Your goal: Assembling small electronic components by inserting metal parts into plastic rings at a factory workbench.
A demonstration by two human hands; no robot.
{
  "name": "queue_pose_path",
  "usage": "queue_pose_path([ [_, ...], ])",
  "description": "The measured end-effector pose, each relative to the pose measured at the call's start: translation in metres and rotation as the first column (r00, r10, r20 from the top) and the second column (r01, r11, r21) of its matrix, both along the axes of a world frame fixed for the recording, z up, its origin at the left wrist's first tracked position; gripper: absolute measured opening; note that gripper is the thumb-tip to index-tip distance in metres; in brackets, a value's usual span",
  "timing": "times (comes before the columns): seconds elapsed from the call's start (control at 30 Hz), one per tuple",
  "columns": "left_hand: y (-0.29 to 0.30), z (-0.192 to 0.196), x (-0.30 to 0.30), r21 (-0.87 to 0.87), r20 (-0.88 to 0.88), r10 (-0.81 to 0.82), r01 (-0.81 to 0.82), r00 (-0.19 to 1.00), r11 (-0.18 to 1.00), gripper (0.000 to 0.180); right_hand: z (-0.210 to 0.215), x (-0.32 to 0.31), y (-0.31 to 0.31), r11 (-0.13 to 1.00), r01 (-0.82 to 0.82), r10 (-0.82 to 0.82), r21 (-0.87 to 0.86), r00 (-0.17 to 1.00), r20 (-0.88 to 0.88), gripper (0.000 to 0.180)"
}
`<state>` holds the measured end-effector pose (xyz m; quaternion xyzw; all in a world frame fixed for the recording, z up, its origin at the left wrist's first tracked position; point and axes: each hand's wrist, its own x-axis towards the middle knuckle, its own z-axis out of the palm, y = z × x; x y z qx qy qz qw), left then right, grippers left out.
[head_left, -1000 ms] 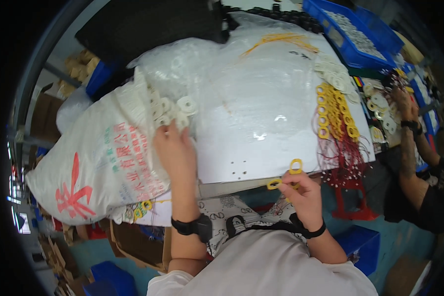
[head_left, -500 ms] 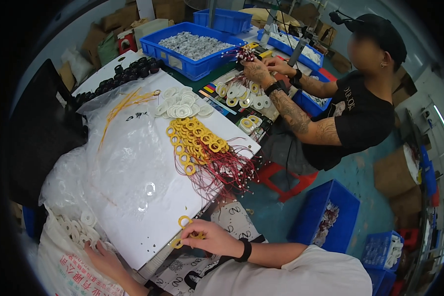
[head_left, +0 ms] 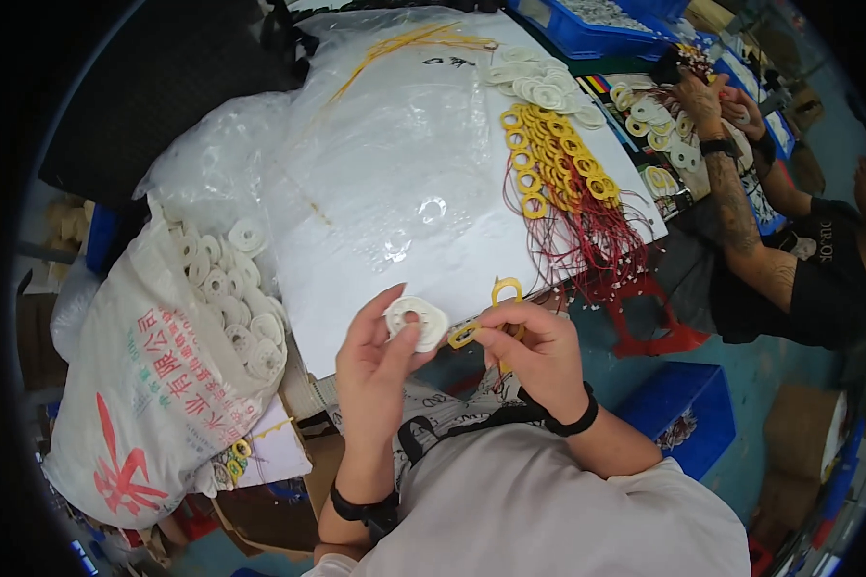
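Note:
My left hand (head_left: 375, 351) holds a white ring-shaped disc (head_left: 417, 320) between thumb and fingers at the near edge of the white table (head_left: 385, 192). Just to its right, my right hand (head_left: 534, 351) pinches yellow taped rings (head_left: 503, 291), one upright and one lower by the fingertips. The two hands almost touch. A large white sack (head_left: 154, 385) at my left is open and full of similar white discs (head_left: 226, 298).
A row of yellow rings with red wires (head_left: 558, 178) lies at the table's right side, white discs (head_left: 534, 82) beyond. Another person (head_left: 779, 250) works at the right over more rings. Blue bins (head_left: 597, 24) stand at the far edge, another blue bin (head_left: 688, 409) on the floor.
My left hand came out of the sack with a white disc and now meets the right hand, which still holds the yellow rings. The view swung right, then back.

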<state>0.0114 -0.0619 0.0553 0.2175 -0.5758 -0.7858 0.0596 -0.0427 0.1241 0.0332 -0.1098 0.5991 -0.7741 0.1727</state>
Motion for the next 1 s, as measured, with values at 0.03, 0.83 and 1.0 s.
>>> queue_pose_path([
  [0.03, 0.003, 0.003, 0.004, -0.022, -0.036, -0.002, 0.002, 0.999, 1.000, 0.042, 0.002, 0.002, -0.002, 1.000, -0.015, 0.015, 0.001, 1.000, 0.008, 0.011],
  [0.83, 0.001, -0.007, 0.018, -0.616, -0.189, -0.292, 0.118, 0.937, 0.779, 0.041, 0.003, 0.005, -0.010, 0.983, -0.033, 0.034, 0.179, 0.999, -0.005, 0.013],
  [1.0, 0.005, -0.013, 0.020, -0.552, -0.079, -0.222, 0.143, 0.972, 0.822, 0.031, -0.003, 0.009, -0.016, 0.986, -0.011, 0.011, 0.166, 1.000, 0.002, 0.011],
])
